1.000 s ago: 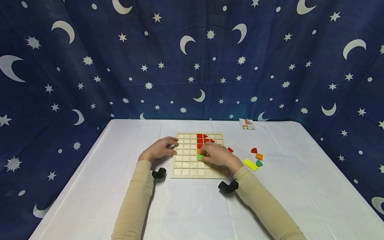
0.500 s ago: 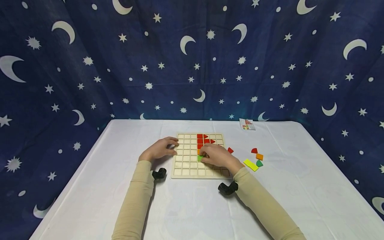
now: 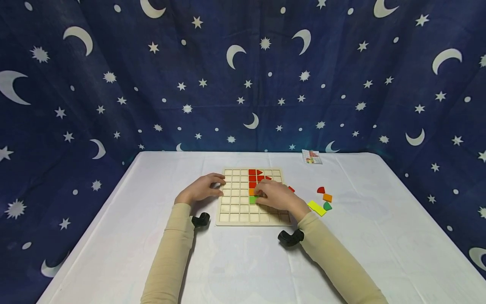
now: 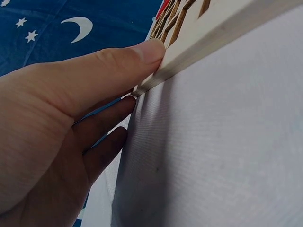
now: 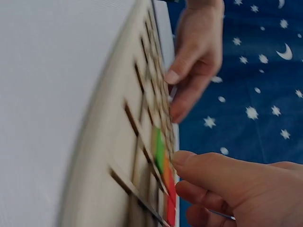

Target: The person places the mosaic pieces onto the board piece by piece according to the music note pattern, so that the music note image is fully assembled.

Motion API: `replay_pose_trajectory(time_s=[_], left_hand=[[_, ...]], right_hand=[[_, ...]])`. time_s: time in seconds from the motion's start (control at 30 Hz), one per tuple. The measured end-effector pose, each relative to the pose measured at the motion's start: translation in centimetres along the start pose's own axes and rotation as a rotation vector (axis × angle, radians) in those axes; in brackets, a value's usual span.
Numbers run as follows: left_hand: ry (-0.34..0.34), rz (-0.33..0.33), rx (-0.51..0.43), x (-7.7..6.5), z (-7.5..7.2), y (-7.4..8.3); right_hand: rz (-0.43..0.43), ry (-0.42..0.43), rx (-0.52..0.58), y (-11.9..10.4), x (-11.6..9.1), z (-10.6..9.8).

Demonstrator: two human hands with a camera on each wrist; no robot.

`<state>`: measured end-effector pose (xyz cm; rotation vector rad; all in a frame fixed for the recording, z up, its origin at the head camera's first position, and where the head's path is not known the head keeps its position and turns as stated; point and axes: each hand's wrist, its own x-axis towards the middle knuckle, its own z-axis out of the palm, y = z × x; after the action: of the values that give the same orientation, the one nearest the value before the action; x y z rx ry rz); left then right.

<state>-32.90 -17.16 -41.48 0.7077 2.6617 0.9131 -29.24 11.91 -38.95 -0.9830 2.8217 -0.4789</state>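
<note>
At the far left, the left hand [image 3: 203,188] is resting against the left edge of the square, pale wooden grid board [image 3: 234,203], its fingers loose rather than clenched and its thumb lying on the rim. The board is lying flat on the white cloth-covered surface [image 3: 114,219]. Right of the board's middle, flat red pieces [image 3: 252,178] are filling cells, with an orange piece [image 3: 251,192] and a light green piece [image 3: 252,199] sitting nearer the person.

The right hand [image 3: 276,194] is bending over these last two, thumb and fingers curving together; whether it is gripping a piece cannot be told. Further right, a loose red piece [image 3: 291,188], a yellow rectangular piece [image 3: 317,208], a red rounded piece [image 3: 321,190], an orange rectangular piece [image 3: 327,197] and a dark green rounded piece [image 3: 327,206] are lying off the board.

In this inspector's judgement, seating a piece well is calling for steady left-hand bracing, edges squared to the cell walls and light, even fingertip pressure, leaving neighbouring pieces undisturbed.
</note>
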Motion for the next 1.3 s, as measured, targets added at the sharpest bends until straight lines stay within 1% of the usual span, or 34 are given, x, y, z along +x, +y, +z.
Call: replay_pose_trajectory(time_s=[0.1, 0.2, 0.3, 0.43, 0.53, 0.7, 0.8, 0.97, 1.1, 1.23, 1.3], left_hand=[[0.006, 0.008, -0.009, 0.0, 0.0, 0.0], [0.008, 0.017, -0.012, 0.0, 0.0, -0.1], [0.009, 0.026, -0.009, 0.0, 0.0, -0.1], [0.007, 0.018, -0.007, 0.1, -0.1, -0.2], [0.004, 0.014, -0.003, 0.2, 0.0, -0.3], [0.007, 0.039, 0.003, 0.1, 0.1, -0.3], [0.007, 0.040, 0.006, 0.1, 0.1, -0.3], [0.009, 0.031, 0.010, 0.1, 0.1, -0.1], [0.007, 0.016, 0.003, 0.0, 0.1, 0.1], [0.008, 0.004, -0.004, -0.1, 0.1, 0.1], [0.009, 0.005, -0.005, -0.1, 0.1, 0.0]], right_hand=[[0.038, 0.023, 0.012, 0.9, -0.7, -0.8], [0.096, 0.038, 0.028, 2.2, -1.7, -1.9], [0.162, 0.047, 0.050, 3.6, -3.0, -3.3], [0.242, 0.049, 0.070, 5.9, -5.0, -5.0], [0.311, 0.016, 0.105, 7.4, -6.6, -6.1], [0.376, -0.058, 0.137, 9.3, -8.9, -7.5], [0.395, -0.107, 0.127, 10.1, -10.0, -7.8], [0.471, -0.189, 0.135, 11.2, -10.9, -7.7], [0.518, -0.214, 0.135, 11.9, -11.1, -7.3], [0.538, -0.224, 0.133, 12.3, -11.0, -6.8], [0.534, -0.222, 0.125, 12.5, -11.0, -6.7]])
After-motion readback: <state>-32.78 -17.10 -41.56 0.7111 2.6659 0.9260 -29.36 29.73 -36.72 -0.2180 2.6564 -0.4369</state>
